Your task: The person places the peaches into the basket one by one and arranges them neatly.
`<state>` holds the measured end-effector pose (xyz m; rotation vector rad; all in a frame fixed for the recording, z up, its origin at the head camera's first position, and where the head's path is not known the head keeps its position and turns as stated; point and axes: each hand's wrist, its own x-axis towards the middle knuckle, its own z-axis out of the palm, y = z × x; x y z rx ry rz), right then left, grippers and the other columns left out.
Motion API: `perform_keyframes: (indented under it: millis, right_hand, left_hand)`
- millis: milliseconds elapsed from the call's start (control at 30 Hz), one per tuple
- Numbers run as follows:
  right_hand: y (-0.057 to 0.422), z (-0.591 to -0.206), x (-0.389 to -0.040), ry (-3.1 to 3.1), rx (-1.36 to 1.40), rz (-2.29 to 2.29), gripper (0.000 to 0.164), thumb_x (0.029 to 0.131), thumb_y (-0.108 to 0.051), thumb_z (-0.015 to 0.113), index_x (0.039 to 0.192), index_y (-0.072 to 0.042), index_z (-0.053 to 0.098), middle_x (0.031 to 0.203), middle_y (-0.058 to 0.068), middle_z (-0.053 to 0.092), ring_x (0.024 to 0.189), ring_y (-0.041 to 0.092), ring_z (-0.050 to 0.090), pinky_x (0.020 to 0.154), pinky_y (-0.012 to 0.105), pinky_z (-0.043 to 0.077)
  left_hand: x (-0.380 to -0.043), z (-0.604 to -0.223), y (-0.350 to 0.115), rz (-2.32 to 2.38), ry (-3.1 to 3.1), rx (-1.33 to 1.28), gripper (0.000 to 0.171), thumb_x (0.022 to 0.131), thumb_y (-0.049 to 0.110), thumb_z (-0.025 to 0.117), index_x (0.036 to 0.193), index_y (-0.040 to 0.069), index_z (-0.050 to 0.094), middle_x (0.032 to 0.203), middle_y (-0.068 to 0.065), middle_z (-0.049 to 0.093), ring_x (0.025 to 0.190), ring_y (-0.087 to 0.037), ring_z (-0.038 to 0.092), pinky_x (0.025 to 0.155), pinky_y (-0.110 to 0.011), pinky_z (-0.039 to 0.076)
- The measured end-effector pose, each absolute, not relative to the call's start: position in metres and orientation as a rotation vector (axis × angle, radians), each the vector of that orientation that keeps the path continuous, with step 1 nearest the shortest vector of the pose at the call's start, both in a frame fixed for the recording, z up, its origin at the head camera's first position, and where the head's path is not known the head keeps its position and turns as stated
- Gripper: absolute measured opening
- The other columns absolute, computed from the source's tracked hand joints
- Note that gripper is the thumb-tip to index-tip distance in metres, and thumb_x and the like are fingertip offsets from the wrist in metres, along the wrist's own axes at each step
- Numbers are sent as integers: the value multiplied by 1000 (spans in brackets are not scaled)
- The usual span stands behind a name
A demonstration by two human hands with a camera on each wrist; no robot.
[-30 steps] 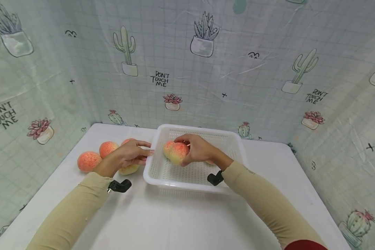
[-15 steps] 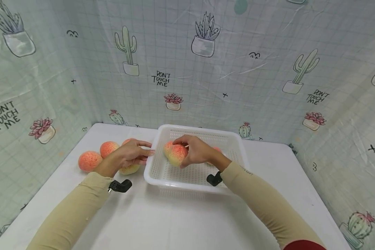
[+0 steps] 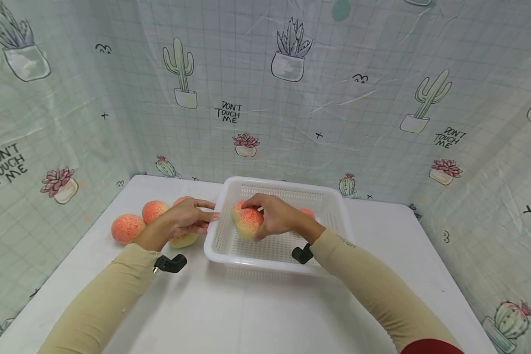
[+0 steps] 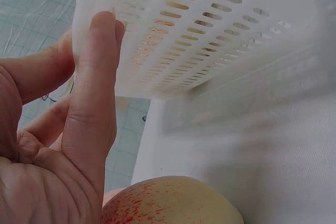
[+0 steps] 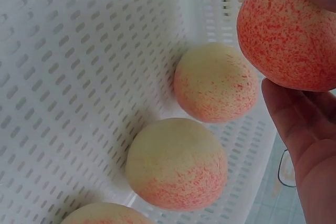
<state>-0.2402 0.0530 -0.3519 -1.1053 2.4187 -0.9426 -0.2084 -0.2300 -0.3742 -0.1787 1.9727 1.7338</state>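
My right hand [image 3: 278,215] holds a red-and-yellow peach [image 3: 250,224] inside a white perforated plastic basket [image 3: 276,263], near its left side. In the right wrist view, fingers grip the peach [image 5: 289,35] from above and below. Another peach [image 3: 236,209] sits just behind it, partly hidden. A further peach [image 3: 308,213] shows past my right wrist. My left hand [image 3: 187,216] pinches the basket's left rim; in the left wrist view its thumb and fingers lie on either side of the edge. Beneath that hand lies a yellowish peach [image 3: 184,240] on the table.
On the white table [image 3: 203,314], left of the basket, are more peaches: a red one [image 3: 127,228], another [image 3: 155,211] beside it, and one [image 3: 182,199] partly behind my left hand. A cactus-print sheet [image 3: 265,98] walls the table at the back and sides.
The right hand and its peach have moved slightly left and lower in the basket. More of the peach near my right wrist is visible. My left hand has stayed at the rim.
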Motion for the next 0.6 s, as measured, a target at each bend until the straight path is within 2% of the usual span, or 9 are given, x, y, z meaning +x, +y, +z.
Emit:
perform_keyframes:
  millis: [267, 600]
  right_hand:
    - [47, -354, -241, 2417, -1193, -882, 76, 65, -8, 95, 135, -7, 64, 128, 4, 66, 114, 18, 63, 101, 31, 58]
    - [43, -356, -241, 2464, -1184, -792, 76, 68, -11, 94, 137, -10, 63, 131, 1, 65, 114, 17, 62, 102, 34, 58]
  left_hand:
    - [-209, -375, -231, 1740, 1968, -186, 57, 98, 15, 75, 147, -2, 51, 88, -6, 78, 69, -12, 76, 66, -27, 65]
    - [-210, -374, -230, 1716, 1985, -194, 58, 98, 17, 75, 147, 0, 52, 83, -4, 76, 66, -10, 73, 67, -27, 65]
